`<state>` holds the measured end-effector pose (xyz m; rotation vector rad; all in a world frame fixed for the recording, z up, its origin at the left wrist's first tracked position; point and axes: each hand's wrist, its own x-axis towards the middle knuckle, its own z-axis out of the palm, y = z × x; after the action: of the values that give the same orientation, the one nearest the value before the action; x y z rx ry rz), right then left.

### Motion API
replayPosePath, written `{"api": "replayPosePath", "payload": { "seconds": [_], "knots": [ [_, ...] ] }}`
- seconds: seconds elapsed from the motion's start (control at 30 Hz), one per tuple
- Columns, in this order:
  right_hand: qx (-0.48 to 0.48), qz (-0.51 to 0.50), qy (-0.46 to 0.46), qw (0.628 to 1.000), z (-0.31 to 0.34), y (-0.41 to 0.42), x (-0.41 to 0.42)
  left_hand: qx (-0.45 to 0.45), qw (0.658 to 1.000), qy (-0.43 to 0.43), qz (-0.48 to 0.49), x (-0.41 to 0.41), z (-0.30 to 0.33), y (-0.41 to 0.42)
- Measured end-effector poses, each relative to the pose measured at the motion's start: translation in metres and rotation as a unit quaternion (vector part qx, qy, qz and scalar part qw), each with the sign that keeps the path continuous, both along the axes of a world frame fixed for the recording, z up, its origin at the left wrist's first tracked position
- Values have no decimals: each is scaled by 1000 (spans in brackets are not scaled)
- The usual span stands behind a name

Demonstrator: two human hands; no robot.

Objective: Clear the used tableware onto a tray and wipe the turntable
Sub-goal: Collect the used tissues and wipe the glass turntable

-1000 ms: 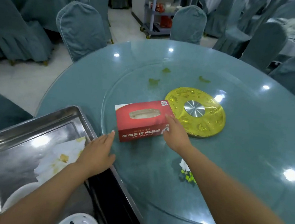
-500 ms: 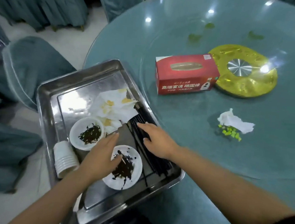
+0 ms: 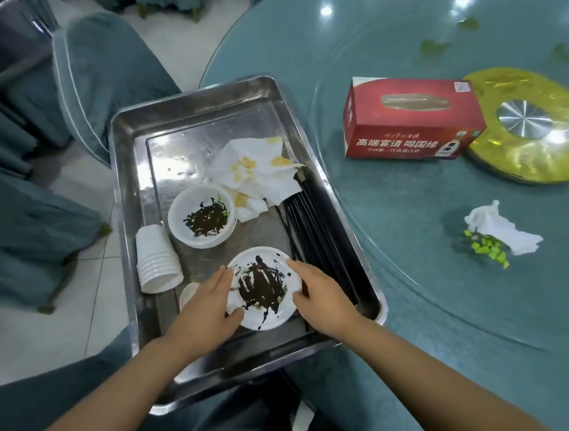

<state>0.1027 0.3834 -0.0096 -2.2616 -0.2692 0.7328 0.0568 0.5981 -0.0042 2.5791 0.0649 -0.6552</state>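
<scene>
A steel tray rests at the table's left edge. It holds a white plate smeared with dark sauce, a white bowl with dark scraps, a stack of white cups on its side, soiled napkins and black chopsticks. My left hand grips the plate's left rim and my right hand grips its right rim. On the glass turntable lie a crumpled tissue with green food bits and a red tissue box.
A gold disc with a steel hub marks the turntable's centre. Green scraps lie at its far side. Chairs with teal covers stand left of the tray, over a white tiled floor.
My view dropped from the tissue box to the tray. My right hand left the box, crossed the chopsticks, and both hands closed on the sauce-smeared plate.
</scene>
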Motion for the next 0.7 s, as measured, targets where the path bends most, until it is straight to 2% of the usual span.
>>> {"api": "replayPosePath", "payload": {
  "seconds": [0.47, 0.7],
  "knots": [
    [27, -37, 25, 999, 0, 4, -34, -34, 996, -34, 75, -14, -5, -5],
    [40, -46, 43, 997, 2, 13, -41, -83, 985, -39, 147, -12, -5, -7]
  ]
}}
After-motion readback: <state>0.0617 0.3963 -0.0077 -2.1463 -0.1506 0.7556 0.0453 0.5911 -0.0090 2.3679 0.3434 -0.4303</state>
